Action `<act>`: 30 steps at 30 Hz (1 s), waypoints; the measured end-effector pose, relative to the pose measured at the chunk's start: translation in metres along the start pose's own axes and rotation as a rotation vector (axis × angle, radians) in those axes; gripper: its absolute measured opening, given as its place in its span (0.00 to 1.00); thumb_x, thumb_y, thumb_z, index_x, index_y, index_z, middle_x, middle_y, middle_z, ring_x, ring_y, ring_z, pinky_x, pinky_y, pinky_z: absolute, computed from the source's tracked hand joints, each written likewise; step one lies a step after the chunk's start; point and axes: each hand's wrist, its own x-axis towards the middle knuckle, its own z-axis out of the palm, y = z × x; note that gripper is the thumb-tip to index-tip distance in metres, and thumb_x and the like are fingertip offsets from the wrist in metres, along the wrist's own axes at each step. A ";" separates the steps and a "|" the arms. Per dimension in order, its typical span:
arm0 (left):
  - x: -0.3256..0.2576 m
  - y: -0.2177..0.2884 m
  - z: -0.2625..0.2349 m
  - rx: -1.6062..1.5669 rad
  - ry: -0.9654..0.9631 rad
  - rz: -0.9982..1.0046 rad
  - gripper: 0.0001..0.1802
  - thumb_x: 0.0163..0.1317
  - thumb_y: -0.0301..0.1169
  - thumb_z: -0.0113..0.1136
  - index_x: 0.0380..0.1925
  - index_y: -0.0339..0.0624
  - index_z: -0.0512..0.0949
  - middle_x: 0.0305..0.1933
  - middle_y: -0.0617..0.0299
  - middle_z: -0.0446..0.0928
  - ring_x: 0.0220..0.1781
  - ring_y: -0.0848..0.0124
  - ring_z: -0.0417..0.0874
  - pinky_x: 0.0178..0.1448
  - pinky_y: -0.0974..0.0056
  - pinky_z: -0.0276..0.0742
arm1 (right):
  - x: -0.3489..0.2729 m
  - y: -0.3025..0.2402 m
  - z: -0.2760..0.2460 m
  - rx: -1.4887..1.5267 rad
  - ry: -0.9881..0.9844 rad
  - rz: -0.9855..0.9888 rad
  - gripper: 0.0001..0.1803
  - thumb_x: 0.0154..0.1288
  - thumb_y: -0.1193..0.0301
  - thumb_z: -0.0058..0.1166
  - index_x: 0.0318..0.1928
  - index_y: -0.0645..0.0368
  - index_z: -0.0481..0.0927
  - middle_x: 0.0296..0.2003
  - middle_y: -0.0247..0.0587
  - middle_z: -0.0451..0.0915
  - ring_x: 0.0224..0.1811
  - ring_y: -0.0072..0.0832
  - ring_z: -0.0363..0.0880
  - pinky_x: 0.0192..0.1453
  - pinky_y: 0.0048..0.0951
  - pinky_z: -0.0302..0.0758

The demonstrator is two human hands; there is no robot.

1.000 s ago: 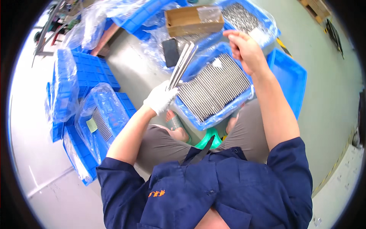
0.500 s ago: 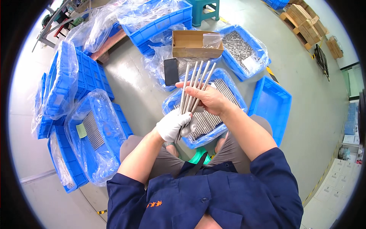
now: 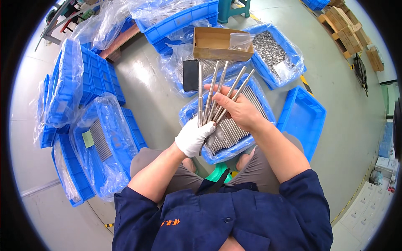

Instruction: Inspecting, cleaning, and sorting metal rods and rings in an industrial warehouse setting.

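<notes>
Several slender metal rods [image 3: 212,85] are fanned out above the bin, their far ends spread apart and their lower ends bunched together. My left hand [image 3: 191,137], in a white glove, is closed around the lower ends. Bare, my right hand [image 3: 244,111] grips the rods farther up, with its thumb across them and fingers partly hidden behind. Below both hands is a blue bin [image 3: 228,156] lined with clear plastic, where more metal rods [image 3: 228,136] lie side by side.
Beyond the bin are a black phone [image 3: 190,76] and an open cardboard box [image 3: 209,53]. A bin of small metal parts [image 3: 268,47] stands far right, and an unfilled blue bin [image 3: 302,119] at right. Plastic-draped blue bins [image 3: 102,146] stand at left.
The rods have spread into a wider fan, with their far ends farther apart. My right hand has shifted slightly right, and the view has moved a little.
</notes>
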 end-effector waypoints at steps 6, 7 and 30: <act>0.000 0.003 -0.004 -0.081 0.095 0.100 0.18 0.57 0.36 0.49 0.44 0.37 0.68 0.29 0.57 0.76 0.21 0.77 0.71 0.26 0.74 0.68 | -0.005 -0.005 -0.004 0.068 0.129 -0.082 0.21 0.64 0.64 0.39 0.54 0.61 0.63 0.30 0.28 0.72 0.22 0.08 0.59 0.21 0.09 0.56; 0.000 0.004 -0.002 -0.100 0.135 0.129 0.16 0.58 0.33 0.47 0.44 0.37 0.68 0.30 0.57 0.76 0.21 0.78 0.71 0.26 0.75 0.68 | -0.005 -0.006 -0.010 0.067 0.195 -0.139 0.19 0.64 0.63 0.38 0.52 0.60 0.65 0.29 0.28 0.72 0.21 0.08 0.59 0.20 0.10 0.55; -0.003 0.008 -0.011 -0.059 0.014 0.064 0.22 0.59 0.43 0.45 0.44 0.35 0.68 0.20 0.64 0.70 0.11 0.83 0.58 0.15 0.78 0.51 | -0.008 -0.046 -0.075 0.112 0.332 -0.334 0.16 0.62 0.68 0.42 0.50 0.57 0.66 0.28 0.30 0.72 0.20 0.11 0.60 0.20 0.12 0.56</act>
